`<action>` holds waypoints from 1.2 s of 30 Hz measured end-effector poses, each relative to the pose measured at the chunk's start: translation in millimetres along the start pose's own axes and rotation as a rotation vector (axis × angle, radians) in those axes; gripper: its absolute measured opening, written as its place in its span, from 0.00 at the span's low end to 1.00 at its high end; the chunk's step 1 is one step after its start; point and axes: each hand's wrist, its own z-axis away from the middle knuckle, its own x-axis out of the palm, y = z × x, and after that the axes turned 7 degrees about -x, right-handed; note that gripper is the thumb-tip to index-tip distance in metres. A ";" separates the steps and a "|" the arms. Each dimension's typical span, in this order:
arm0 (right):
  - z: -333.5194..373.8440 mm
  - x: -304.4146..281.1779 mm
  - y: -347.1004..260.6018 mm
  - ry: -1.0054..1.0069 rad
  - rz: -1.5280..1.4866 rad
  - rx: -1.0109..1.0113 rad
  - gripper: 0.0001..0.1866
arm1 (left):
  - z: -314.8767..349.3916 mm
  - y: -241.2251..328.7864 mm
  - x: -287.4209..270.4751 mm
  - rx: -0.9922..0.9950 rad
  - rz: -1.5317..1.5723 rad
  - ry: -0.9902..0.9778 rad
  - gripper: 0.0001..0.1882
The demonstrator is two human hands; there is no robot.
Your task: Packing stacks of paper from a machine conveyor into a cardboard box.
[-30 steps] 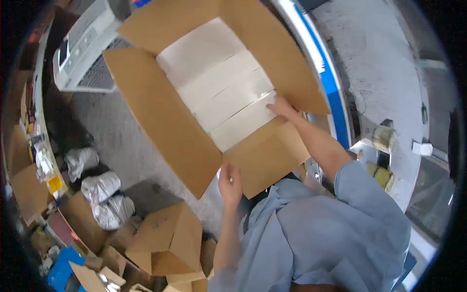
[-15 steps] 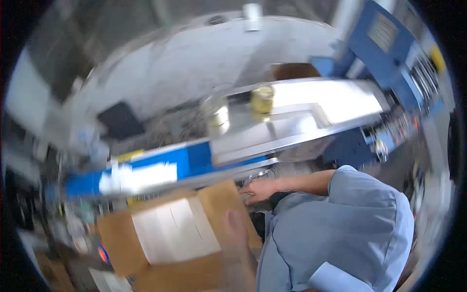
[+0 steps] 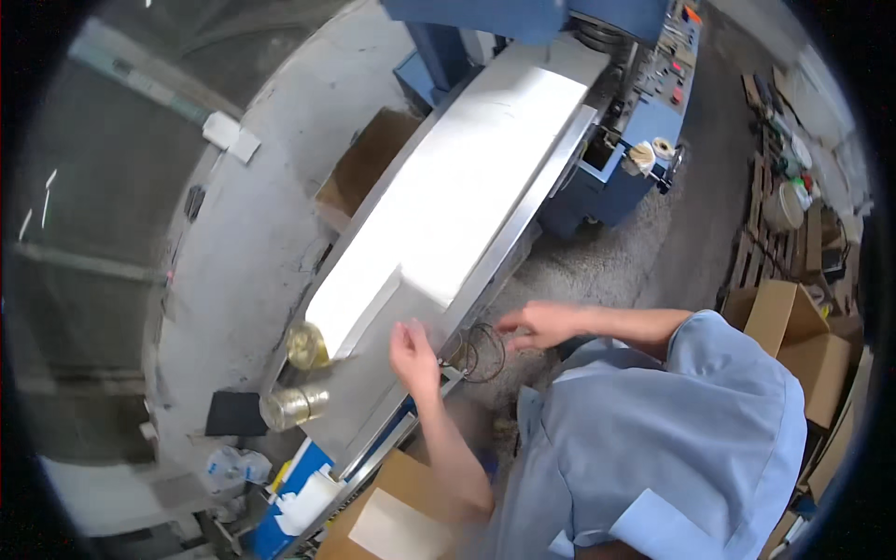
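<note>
My left hand [image 3: 413, 357] is over the bare metal end of a long machine bed [image 3: 359, 397], its fingers loosely bent and nothing visible in them. A long white sheet [image 3: 448, 196] lies along the bed just beyond it. Off the bed's near edge, my right hand [image 3: 541, 324] is held with fingers apart and seems to hold nothing. Next to it hangs a thin dark cable loop [image 3: 485, 355]. Two shiny cylinders, one yellowish [image 3: 305, 345] and one silvery [image 3: 297, 407], rest at the bed's far left edge.
A blue machine [image 3: 495, 19] stands at the bed's far end, with a control panel [image 3: 674, 70] on its right. An open cardboard box [image 3: 401, 471] is at lower left, another box [image 3: 369, 163] behind the bed. More cartons [image 3: 793, 336] and pallets [image 3: 754, 219] line the right side.
My view has swung right along the bed, away from the open cardboard box. My left hand has moved from beside that box to above the metal bed.
</note>
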 end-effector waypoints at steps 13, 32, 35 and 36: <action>40.7 -214.4 91.6 0.897 0.031 0.139 0.27 | -57.6 68.7 71.2 -0.596 0.398 -0.111 0.19; 33.6 -231.4 108.2 0.809 0.317 0.171 0.21 | -52.0 62.0 93.1 -0.168 0.014 0.007 0.11; 29.6 -236.5 97.0 0.791 0.290 0.212 0.20 | -53.3 61.2 92.1 -0.135 -0.183 -0.002 0.11; 27.8 -238.0 93.4 0.773 0.252 0.244 0.20 | -52.3 61.2 93.9 -0.138 -0.175 -0.002 0.11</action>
